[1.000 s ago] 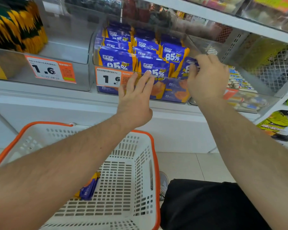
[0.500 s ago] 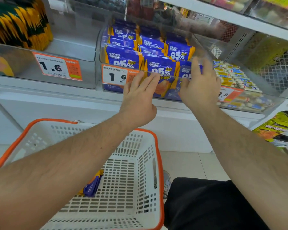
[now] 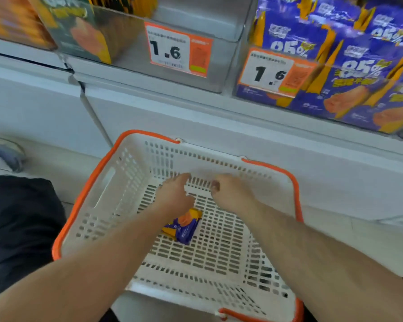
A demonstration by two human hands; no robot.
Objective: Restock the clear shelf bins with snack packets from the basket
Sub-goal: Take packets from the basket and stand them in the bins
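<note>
Both hands are down inside the white basket (image 3: 98, 201), reaching for more stock. The left hand (image 3: 172, 194) hangs over the last purple snack packet (image 3: 184, 225) lying on the basket floor; the right hand (image 3: 230, 191) hovers just right of it. Neither grip holds anything — fingers look loosely bent, though blurred. Next, I judge: pinch that packet and lift it to the clear bin (image 3: 335, 94) of matching packets, far right.

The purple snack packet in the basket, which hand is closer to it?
Left. The left hand hovers just above the purple snack packet, partly overlapping it; the right hand hangs farther right, over bare basket floor.
</note>
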